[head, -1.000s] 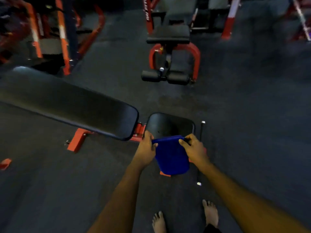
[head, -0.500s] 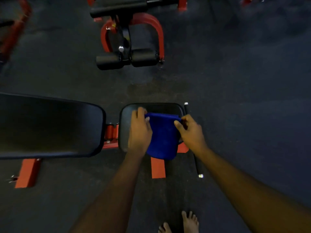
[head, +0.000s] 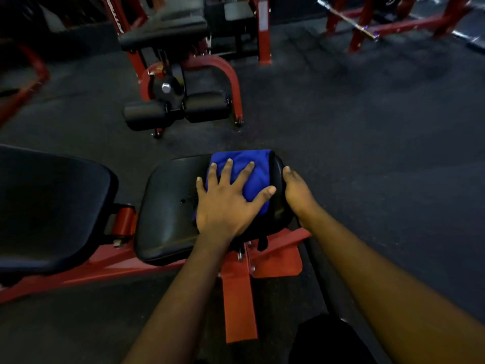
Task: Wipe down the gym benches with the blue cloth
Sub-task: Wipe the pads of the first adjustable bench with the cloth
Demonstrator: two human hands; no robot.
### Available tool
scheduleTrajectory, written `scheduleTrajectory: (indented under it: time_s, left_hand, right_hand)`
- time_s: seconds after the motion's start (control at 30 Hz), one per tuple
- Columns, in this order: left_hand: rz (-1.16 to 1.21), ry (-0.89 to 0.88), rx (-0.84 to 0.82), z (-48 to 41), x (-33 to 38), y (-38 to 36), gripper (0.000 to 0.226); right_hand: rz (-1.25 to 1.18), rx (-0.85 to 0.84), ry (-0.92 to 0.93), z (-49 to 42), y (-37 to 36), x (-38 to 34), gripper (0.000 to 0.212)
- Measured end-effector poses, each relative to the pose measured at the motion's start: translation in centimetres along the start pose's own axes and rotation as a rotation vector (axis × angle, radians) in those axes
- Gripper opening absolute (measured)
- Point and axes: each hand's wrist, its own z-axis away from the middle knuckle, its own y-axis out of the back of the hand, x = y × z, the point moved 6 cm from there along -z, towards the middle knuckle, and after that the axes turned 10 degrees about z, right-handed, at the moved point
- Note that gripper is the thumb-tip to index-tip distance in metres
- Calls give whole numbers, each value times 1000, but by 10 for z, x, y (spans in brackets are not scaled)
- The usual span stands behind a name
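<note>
The blue cloth (head: 245, 172) lies folded on the far right part of the black seat pad (head: 168, 211) of the red-framed bench. My left hand (head: 228, 200) presses flat on the cloth with its fingers spread. My right hand (head: 295, 191) holds the pad's right edge, just right of the cloth; its thumb lies along the edge and the other fingers are hidden below it. The bench's long back pad (head: 49, 206) stretches off to the left.
Another red machine with a black seat (head: 162, 35) and black roller pads (head: 178, 109) stands straight ahead. Red rack legs (head: 393, 22) and a barbell (head: 346, 19) are at the far right. The bench's red foot plate (head: 237, 298) lies on the dark rubber floor (head: 380, 132).
My view has moved closer to the seat. My left hand went from holding the cloth's edge to pressing flat on it, and my right hand let go of the cloth and took the pad's edge.
</note>
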Motion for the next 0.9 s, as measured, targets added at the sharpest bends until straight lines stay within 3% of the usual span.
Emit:
scheduleTrajectory:
  time_s: [0.23, 0.4, 0.73, 0.9]
  left_hand:
    - [-54, -23, 12, 3, 3, -3, 69]
    - [-58, 4, -78, 7, 19, 0, 63]
    - [-83, -43, -22, 8, 35, -16, 64]
    - [-75, 3, -141, -37, 46, -20, 54]
  right_hand:
    - [-238, -13, 14, 7, 0, 10, 43]
    - [-416, -81, -31, 31, 3, 5, 34]
    - [-500, -106, 74, 17, -1, 21, 36]
    - [-459, -160, 123, 7, 3, 27, 39]
